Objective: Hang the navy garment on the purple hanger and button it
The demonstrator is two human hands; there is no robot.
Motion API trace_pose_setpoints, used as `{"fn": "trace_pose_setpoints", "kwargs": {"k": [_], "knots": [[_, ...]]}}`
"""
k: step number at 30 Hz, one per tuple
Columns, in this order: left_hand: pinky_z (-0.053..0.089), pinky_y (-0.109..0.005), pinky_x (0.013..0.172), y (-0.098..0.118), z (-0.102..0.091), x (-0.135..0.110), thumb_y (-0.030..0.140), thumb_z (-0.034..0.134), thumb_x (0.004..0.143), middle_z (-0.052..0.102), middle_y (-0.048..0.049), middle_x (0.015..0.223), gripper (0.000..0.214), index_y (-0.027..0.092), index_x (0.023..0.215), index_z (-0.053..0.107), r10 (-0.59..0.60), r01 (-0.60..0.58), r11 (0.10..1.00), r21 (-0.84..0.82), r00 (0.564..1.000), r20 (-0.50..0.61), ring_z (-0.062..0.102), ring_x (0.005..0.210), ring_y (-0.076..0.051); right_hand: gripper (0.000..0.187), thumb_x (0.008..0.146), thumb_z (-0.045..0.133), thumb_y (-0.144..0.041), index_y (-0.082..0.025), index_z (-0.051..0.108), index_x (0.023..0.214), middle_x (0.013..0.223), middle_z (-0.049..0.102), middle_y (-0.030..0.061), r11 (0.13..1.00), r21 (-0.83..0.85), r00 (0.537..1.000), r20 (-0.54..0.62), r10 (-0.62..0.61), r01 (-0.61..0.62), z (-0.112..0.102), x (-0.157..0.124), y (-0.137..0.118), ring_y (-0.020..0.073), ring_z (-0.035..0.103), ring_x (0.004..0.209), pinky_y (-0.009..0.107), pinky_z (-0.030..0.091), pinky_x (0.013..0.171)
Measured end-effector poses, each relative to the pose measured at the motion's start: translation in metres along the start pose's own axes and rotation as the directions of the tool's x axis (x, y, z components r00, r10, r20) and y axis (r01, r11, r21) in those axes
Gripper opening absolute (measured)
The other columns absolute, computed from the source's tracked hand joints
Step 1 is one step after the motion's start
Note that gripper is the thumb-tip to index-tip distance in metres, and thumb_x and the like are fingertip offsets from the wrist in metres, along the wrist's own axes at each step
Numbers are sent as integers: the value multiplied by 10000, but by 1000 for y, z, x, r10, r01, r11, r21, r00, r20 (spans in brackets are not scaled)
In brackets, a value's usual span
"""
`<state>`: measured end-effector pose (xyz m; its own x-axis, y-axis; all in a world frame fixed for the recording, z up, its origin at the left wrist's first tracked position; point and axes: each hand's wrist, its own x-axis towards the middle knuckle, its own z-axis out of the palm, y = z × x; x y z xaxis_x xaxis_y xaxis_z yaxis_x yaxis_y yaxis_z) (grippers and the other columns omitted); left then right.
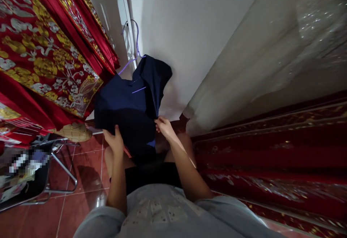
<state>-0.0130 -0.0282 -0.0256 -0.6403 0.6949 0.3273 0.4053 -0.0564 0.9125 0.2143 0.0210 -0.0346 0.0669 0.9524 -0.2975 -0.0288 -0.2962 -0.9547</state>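
A dark navy short-sleeved shirt point(121, 97) hangs on a purple hanger point(137, 43), its front parted on the right side. My right hand point(163, 126) pinches the shirt's right front edge between thumb and fingers. By the lower left of the shirt is my left hand point(115, 140), with thumb and fingers spread apart and the thumb against the dark cloth. The shirt's lower part falls in deep shadow between my knees, so its hem is hard to make out.
Red cloth with gold and silver embroidery point(46, 50) hangs at the left, above a folding chair point(63, 165) loaded with things. Clear plastic wrapping point(230, 75) and dark red embroidered fabric point(271, 151) line the right. A pale wall point(189, 21) stands ahead over red floor tiles point(86, 180).
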Motion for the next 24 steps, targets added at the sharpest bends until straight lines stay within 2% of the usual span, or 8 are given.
{"fn": "trace_pose_setpoints", "kwargs": {"k": [2,3,5,7,11,13,17,24], "knots": [[318,-498,1241,-5,11,-15,356,628,950,520,-174,1440,468,165,1355,493,117,-106,990,92,986,-117,484,1391,-299,211,760,620,-298,-214,457,655,541,498,-48,999,32,999,23,-29,28,1,-5,1,90,488,476,198,368,439],[286,-501,1248,-7,19,-25,328,599,964,505,-175,1429,419,175,1338,491,169,-161,982,100,982,-83,457,1396,-299,210,754,629,-305,-212,467,657,548,511,-45,998,46,999,40,-35,33,3,-7,2,91,492,487,200,376,452],[318,-479,1214,-9,36,-47,262,563,967,561,-160,1313,276,195,1234,549,239,-245,968,47,964,118,493,1328,-293,200,751,644,-322,-206,499,676,570,538,-37,998,60,996,90,-28,23,8,-10,3,94,499,501,209,385,469],[430,-440,1102,-9,54,-65,198,560,931,621,-121,1149,187,205,1116,587,256,-260,965,-34,910,326,580,1173,-269,195,756,649,-339,-201,526,693,583,555,-31,999,43,990,142,-9,3,13,-12,5,101,507,509,219,388,481],[501,-325,854,-2,79,-76,189,592,892,614,-43,913,100,197,982,550,156,-116,987,-112,871,466,622,890,-200,215,762,654,-359,-200,534,681,556,541,-34,997,-53,990,132,-47,54,17,-14,6,113,514,536,233,383,516],[480,-293,784,3,81,-71,204,582,912,592,-19,832,57,203,906,525,140,-94,989,-116,855,499,605,805,-180,262,767,668,-405,-205,525,679,543,514,-45,994,-76,990,121,-74,84,16,-16,5,112,494,530,238,365,517],[459,-265,739,10,73,-60,228,529,963,565,-4,758,183,207,785,494,179,-131,983,-127,831,526,578,744,-159,408,816,642,-568,-211,510,669,546,484,-51,991,-29,973,197,-121,129,15,-23,3,103,449,513,254,349,523],[453,-256,712,13,61,-61,198,493,968,572,-20,754,239,193,736,546,221,-185,975,-122,845,488,560,721,-151,437,843,601,-619,-200,553,727,618,560,-16,978,-62,957,229,-179,198,20,-25,6,128,520,572,273,403,579]]}}
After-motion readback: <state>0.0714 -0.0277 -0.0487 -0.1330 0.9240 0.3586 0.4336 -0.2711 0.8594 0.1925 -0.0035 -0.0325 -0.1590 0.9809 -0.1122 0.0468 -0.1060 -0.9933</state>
